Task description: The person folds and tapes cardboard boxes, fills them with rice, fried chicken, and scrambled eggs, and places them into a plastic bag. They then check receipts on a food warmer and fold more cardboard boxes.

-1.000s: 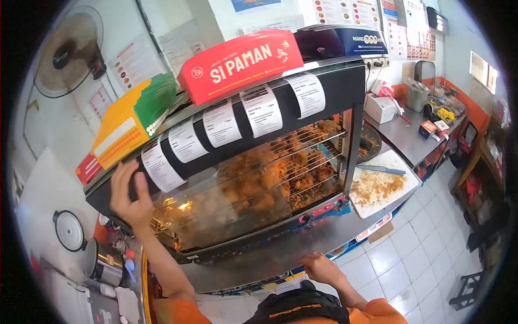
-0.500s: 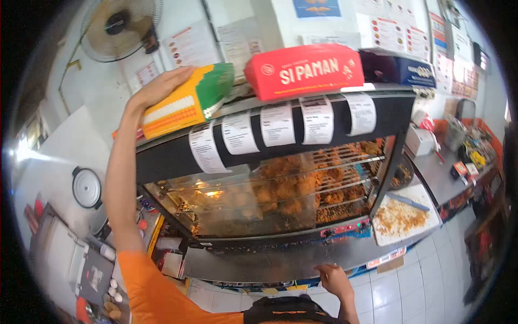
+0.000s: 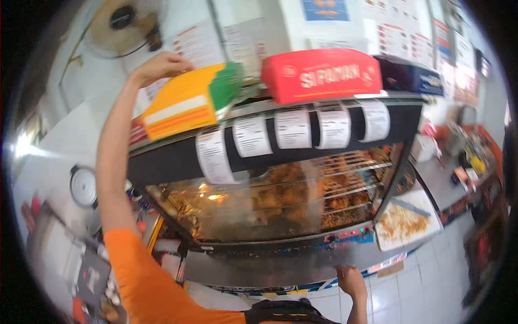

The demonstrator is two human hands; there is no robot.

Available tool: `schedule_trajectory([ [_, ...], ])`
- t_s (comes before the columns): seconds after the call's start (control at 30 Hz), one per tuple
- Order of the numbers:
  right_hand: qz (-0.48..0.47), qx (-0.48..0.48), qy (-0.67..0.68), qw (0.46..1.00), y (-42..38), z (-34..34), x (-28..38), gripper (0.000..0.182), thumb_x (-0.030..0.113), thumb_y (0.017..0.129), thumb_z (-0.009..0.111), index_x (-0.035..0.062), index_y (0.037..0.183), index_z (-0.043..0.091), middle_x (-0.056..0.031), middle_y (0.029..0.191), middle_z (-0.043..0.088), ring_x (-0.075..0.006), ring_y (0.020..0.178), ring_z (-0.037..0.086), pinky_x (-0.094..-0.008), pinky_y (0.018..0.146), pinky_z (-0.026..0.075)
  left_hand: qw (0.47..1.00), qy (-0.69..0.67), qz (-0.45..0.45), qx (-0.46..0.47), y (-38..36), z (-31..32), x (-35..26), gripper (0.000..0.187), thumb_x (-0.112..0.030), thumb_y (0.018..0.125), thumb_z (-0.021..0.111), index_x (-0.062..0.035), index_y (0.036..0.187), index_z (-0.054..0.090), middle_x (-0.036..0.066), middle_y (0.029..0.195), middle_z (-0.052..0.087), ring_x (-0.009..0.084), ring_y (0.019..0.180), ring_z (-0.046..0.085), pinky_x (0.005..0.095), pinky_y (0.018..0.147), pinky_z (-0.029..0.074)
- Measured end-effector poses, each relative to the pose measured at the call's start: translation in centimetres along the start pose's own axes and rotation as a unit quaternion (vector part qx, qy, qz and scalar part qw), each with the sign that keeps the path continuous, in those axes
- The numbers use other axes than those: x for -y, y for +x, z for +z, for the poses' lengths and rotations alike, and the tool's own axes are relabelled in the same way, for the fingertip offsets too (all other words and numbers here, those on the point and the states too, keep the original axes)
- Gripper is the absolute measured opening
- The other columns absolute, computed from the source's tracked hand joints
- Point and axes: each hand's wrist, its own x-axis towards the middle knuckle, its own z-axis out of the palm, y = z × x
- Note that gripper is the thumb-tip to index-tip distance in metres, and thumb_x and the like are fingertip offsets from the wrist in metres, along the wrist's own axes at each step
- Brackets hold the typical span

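My left hand [image 3: 162,67] is raised at the back upper edge of a yellow-and-green stack of folded cardboard food boxes [image 3: 186,105]. Its fingers are bent and pressed together; the fingertips are partly hidden, so what they hold, if anything, does not show. The stack rests on top of a glass display warmer [image 3: 194,221] with fried chicken [image 3: 337,202] on its racks. Low at the front, my right hand [image 3: 352,281] hovers by the steel counter edge, loosely curled with nothing visible in it.
Beside the yellow stack are red boxes [image 3: 324,75] and dark blue boxes [image 3: 413,75]. Several paper receipts [image 3: 293,128] hang along the warmer's upper front. A white cutting board [image 3: 396,229] with crumbs and a knife [image 3: 410,207] lies to the right. A wall fan [image 3: 123,19] is at upper left.
My left hand has lifted from lying flat along the yellow stack to a bent-fingered pose at its top. My right hand has shifted slightly right. The view has moved a little.
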Motion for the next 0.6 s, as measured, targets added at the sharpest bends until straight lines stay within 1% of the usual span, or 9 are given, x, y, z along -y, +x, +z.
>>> schedule_trajectory([
  [0.1,0.009,-0.072,0.054,0.996,-1.3,1.5,0.5,0.020,0.002,0.087,0.056,0.0049,0.102,0.070,-0.0230,0.093,0.071,-0.0454,0.085,0.068,-0.0552,0.075,0.054,0.998,-0.006,-0.035,0.056,0.9,-0.6,-0.4,0.030,-0.025,0.098,0.070,-0.0025,0.117,0.074,0.000,0.104,0.073,0.0070,0.093,0.063,0.0249,0.080,0.051],
  [0.17,0.050,-0.049,0.052,0.996,-2.3,3.7,0.0,0.021,0.003,0.090,0.057,0.0038,0.102,0.073,-0.0227,0.096,0.072,-0.0429,0.089,0.069,-0.0503,0.080,0.055,0.991,0.003,-0.083,0.103,1.9,-0.9,0.3,0.031,-0.024,0.097,0.071,-0.0020,0.120,0.072,0.001,0.109,0.073,0.0080,0.096,0.064,0.0244,0.083,0.051],
  [0.23,0.092,-0.001,0.050,0.994,-3.2,4.6,0.8,0.022,0.004,0.091,0.057,0.0028,0.102,0.075,-0.0222,0.095,0.073,-0.0417,0.092,0.070,-0.0473,0.082,0.056,0.996,-0.054,-0.024,0.059,0.2,-1.5,0.7,0.041,-0.028,0.098,0.069,-0.0017,0.130,0.067,0.003,0.117,0.072,0.0101,0.098,0.065,0.0267,0.088,0.050],
  [0.3,0.098,0.006,0.073,0.992,-4.4,6.5,0.5,0.022,0.006,0.091,0.058,0.0039,0.105,0.075,-0.0223,0.095,0.073,-0.0421,0.090,0.070,-0.0479,0.081,0.056,0.995,0.013,-0.058,-0.084,-1.2,-4.7,4.8,0.047,-0.032,0.099,0.068,-0.0026,0.136,0.063,0.004,0.124,0.069,0.0111,0.110,0.062,0.0281,0.093,0.048],
  [0.33,0.112,0.023,0.070,0.991,-4.6,7.0,0.6,0.023,0.007,0.091,0.059,0.0053,0.107,0.075,-0.0224,0.096,0.073,-0.0422,0.089,0.070,-0.0483,0.080,0.057,0.992,0.073,-0.063,-0.080,-2.1,-6.6,8.1,0.042,-0.030,0.099,0.066,-0.0039,0.133,0.066,0.004,0.118,0.071,0.0125,0.111,0.061,0.0295,0.099,0.045],
  [0.37,0.126,0.040,0.068,0.989,-4.7,6.8,1.0,0.024,0.008,0.091,0.059,0.0065,0.108,0.075,-0.0225,0.097,0.073,-0.0422,0.090,0.070,-0.0486,0.080,0.057,0.993,0.086,-0.059,-0.061,-3.0,-9.3,14.8,0.040,-0.028,0.099,0.065,-0.0059,0.132,0.068,0.004,0.120,0.071,0.0137,0.110,0.061,0.0318,0.096,0.047],
  [0.4,0.139,0.058,0.066,0.986,-4.9,6.2,1.5,0.024,0.010,0.091,0.059,0.0077,0.110,0.075,-0.0226,0.098,0.073,-0.0423,0.090,0.070,-0.0489,0.080,0.057,0.959,0.124,-0.237,-0.089,-7.1,-5.9,8.5,0.037,-0.022,0.095,0.066,-0.0056,0.128,0.071,0.004,0.119,0.071,0.0157,0.111,0.061,0.0346,0.094,0.049],
  [0.43,0.152,0.078,0.065,0.983,-5.0,5.9,1.8,0.025,0.011,0.092,0.059,0.0089,0.111,0.075,-0.0227,0.098,0.073,-0.0423,0.090,0.070,-0.0491,0.080,0.057,0.946,0.099,-0.306,-0.046,-9.0,-6.3,10.2,0.036,-0.018,0.092,0.067,-0.0021,0.125,0.072,0.005,0.118,0.072,0.0174,0.109,0.064,0.0362,0.092,0.051],
  [0.6,0.201,0.065,-0.007,0.977,-4.2,5.2,1.5,0.027,0.016,0.093,0.058,0.0096,0.113,0.074,-0.0214,0.099,0.074,-0.0421,0.090,0.071,-0.0498,0.083,0.057,0.978,0.000,-0.206,0.041,-13.5,-5.8,17.5,0.033,-0.016,0.092,0.065,0.0004,0.119,0.073,0.007,0.117,0.073,0.0188,0.105,0.066,0.0357,0.092,0.052],
])
